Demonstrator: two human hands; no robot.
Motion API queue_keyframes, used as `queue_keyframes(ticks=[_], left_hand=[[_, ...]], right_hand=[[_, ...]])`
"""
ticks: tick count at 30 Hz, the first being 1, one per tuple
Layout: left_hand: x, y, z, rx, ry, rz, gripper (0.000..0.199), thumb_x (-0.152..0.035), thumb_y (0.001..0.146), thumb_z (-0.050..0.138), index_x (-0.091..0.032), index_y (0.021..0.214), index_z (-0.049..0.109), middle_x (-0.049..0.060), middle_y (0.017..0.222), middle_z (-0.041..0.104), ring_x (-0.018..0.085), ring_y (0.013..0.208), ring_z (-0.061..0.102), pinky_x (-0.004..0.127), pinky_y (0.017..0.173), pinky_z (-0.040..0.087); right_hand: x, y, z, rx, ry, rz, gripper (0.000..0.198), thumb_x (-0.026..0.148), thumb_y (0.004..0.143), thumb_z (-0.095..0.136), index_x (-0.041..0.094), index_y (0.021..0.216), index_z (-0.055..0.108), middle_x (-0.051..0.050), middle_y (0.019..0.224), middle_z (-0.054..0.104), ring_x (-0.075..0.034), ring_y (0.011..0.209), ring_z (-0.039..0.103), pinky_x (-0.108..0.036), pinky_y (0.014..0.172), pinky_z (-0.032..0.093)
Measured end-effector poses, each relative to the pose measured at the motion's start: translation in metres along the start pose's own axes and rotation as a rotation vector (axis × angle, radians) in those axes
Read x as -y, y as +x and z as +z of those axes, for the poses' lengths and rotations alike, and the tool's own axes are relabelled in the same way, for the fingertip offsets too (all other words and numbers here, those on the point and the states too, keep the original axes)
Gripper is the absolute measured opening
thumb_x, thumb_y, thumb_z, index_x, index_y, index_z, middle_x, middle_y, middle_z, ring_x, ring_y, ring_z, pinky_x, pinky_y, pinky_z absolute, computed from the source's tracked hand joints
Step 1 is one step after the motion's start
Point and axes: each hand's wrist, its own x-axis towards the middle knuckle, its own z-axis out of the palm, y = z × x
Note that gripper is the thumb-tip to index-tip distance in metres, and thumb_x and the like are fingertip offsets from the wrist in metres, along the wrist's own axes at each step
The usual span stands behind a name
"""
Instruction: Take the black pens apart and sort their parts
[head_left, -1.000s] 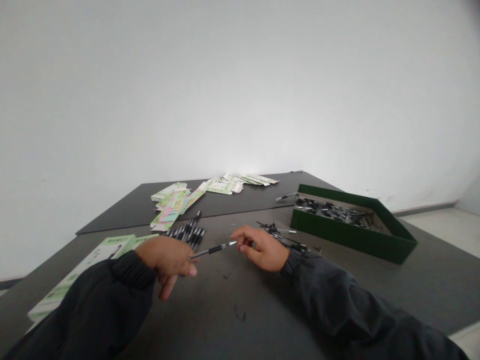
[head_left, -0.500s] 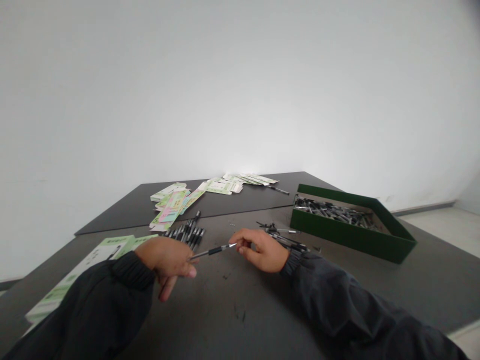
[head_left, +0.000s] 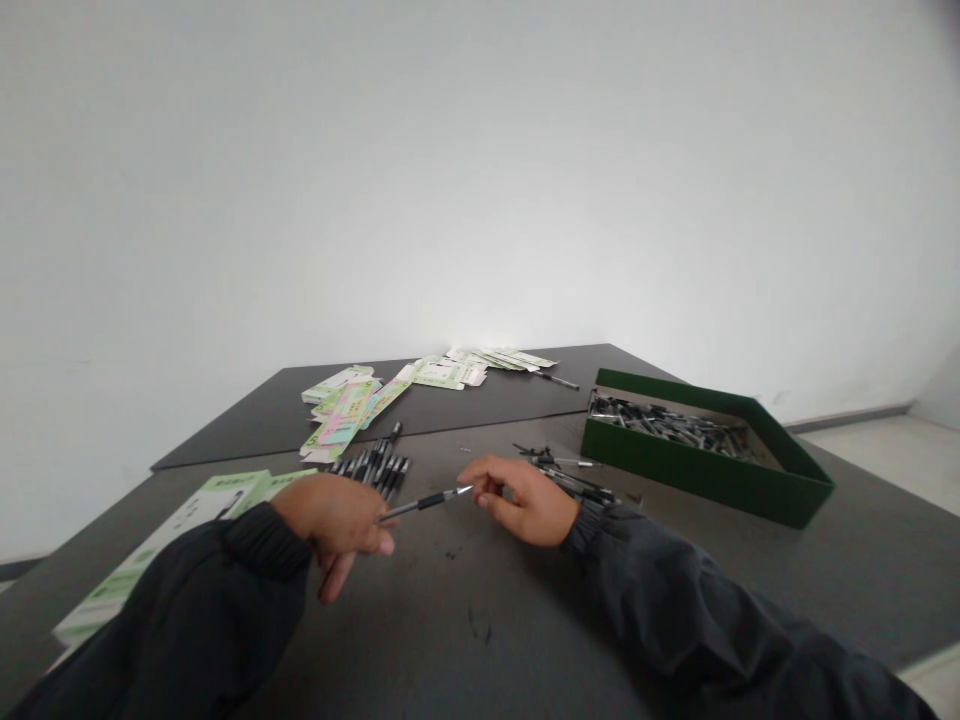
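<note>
A gel pen (head_left: 431,501) without a cap, clear-barrelled with a black grip and a silver tip, spans the space between my hands. My left hand (head_left: 337,525) is closed around its rear end. At the tip, the curled thumb and index finger of my right hand (head_left: 525,498) close on the metal point. Behind my left hand lies a row of capped black pens (head_left: 375,467). Past my right hand is a loose pile of black pen parts (head_left: 577,485), partly hidden by the hand and sleeve.
On the right, a dark green open box (head_left: 705,478) holds many pens. Flattened green and white cartons (head_left: 349,410) lie along the back, with a lone pen (head_left: 556,380) beside them. White-green boxes (head_left: 180,530) are under my left forearm. Small black marks dot the tabletop (head_left: 420,640).
</note>
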Motion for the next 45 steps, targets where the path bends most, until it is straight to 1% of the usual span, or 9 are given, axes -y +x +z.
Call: queue_keyframes(ticks=[5, 9, 13, 19, 24, 30, 35, 41, 45], left_hand=[[0.002, 0.002, 0.001, 0.009, -0.019, 0.011, 0.040, -0.032, 0.088, 0.034, -0.017, 0.060, 0.059, 0.016, 0.077, 0.072, 0.021, 0.073, 0.068, 0.024, 0.064, 0.048], [0.005, 0.004, 0.002, 0.008, -0.038, 0.013, 0.043, -0.034, 0.088, 0.034, -0.017, 0.056, 0.056, 0.016, 0.075, 0.072, 0.021, 0.071, 0.067, 0.023, 0.063, 0.048], [0.004, 0.003, 0.003, -0.004, -0.023, 0.011, 0.045, -0.034, 0.088, 0.033, -0.018, 0.051, 0.054, 0.015, 0.073, 0.072, 0.020, 0.070, 0.066, 0.023, 0.064, 0.048], [0.000, 0.001, 0.001, 0.018, -0.020, -0.012, 0.043, -0.032, 0.089, 0.034, -0.019, 0.053, 0.052, 0.014, 0.076, 0.072, 0.019, 0.071, 0.067, 0.021, 0.062, 0.047], [0.002, 0.003, 0.001, 0.019, -0.016, -0.007, 0.039, -0.031, 0.090, 0.035, -0.017, 0.063, 0.059, 0.015, 0.077, 0.072, 0.019, 0.073, 0.067, 0.021, 0.063, 0.047], [0.009, 0.005, 0.002, -0.006, -0.050, 0.037, 0.043, -0.037, 0.089, 0.037, -0.017, 0.060, 0.061, 0.014, 0.072, 0.072, 0.019, 0.068, 0.066, 0.022, 0.063, 0.047], [0.013, 0.006, 0.004, -0.034, -0.111, 0.031, 0.041, -0.046, 0.085, 0.044, -0.017, 0.063, 0.065, 0.010, 0.065, 0.072, 0.019, 0.065, 0.065, 0.022, 0.061, 0.047], [0.012, 0.008, 0.005, 0.000, -0.063, 0.027, 0.044, -0.038, 0.088, 0.038, -0.018, 0.053, 0.056, 0.015, 0.071, 0.072, 0.021, 0.068, 0.066, 0.023, 0.060, 0.046], [0.012, 0.007, 0.005, -0.030, -0.094, 0.025, 0.041, -0.040, 0.087, 0.041, -0.018, 0.058, 0.061, 0.013, 0.068, 0.072, 0.021, 0.065, 0.065, 0.024, 0.058, 0.046]], right_hand=[[0.000, 0.001, 0.000, 0.037, -0.050, -0.010, 0.031, 0.003, 0.078, 0.048, 0.018, 0.104, 0.058, -0.002, 0.084, 0.061, -0.013, 0.072, 0.055, -0.022, 0.065, 0.042], [-0.003, 0.000, 0.001, 0.024, -0.039, 0.018, 0.037, 0.005, 0.080, 0.048, 0.017, 0.114, 0.053, -0.002, 0.085, 0.062, -0.012, 0.070, 0.055, -0.022, 0.065, 0.043], [-0.002, 0.000, 0.001, 0.018, -0.017, -0.002, 0.041, 0.006, 0.080, 0.049, 0.018, 0.119, 0.051, -0.002, 0.086, 0.061, -0.012, 0.069, 0.055, -0.023, 0.066, 0.043], [0.000, 0.000, 0.001, 0.052, -0.045, -0.012, 0.034, 0.003, 0.078, 0.049, 0.018, 0.108, 0.057, -0.002, 0.085, 0.061, -0.012, 0.072, 0.055, -0.022, 0.067, 0.043], [-0.002, 0.000, 0.002, 0.022, -0.035, 0.021, 0.039, 0.005, 0.080, 0.049, 0.018, 0.116, 0.052, -0.001, 0.085, 0.061, -0.012, 0.071, 0.056, -0.022, 0.066, 0.044], [-0.001, 0.000, 0.001, -0.007, -0.008, -0.015, 0.039, 0.005, 0.080, 0.048, 0.018, 0.117, 0.052, -0.002, 0.086, 0.061, -0.012, 0.069, 0.055, -0.022, 0.066, 0.044], [0.000, 0.000, 0.000, 0.019, -0.012, -0.012, 0.041, 0.004, 0.079, 0.049, 0.019, 0.117, 0.053, -0.002, 0.087, 0.061, -0.012, 0.072, 0.056, -0.023, 0.068, 0.044], [0.000, 0.000, 0.002, 0.018, -0.015, -0.005, 0.042, 0.004, 0.079, 0.049, 0.019, 0.119, 0.051, -0.002, 0.086, 0.061, -0.012, 0.070, 0.055, -0.023, 0.067, 0.044], [0.000, 0.000, 0.002, 0.012, -0.013, -0.001, 0.043, 0.004, 0.079, 0.049, 0.020, 0.119, 0.051, -0.002, 0.087, 0.060, -0.012, 0.069, 0.055, -0.023, 0.066, 0.044]])
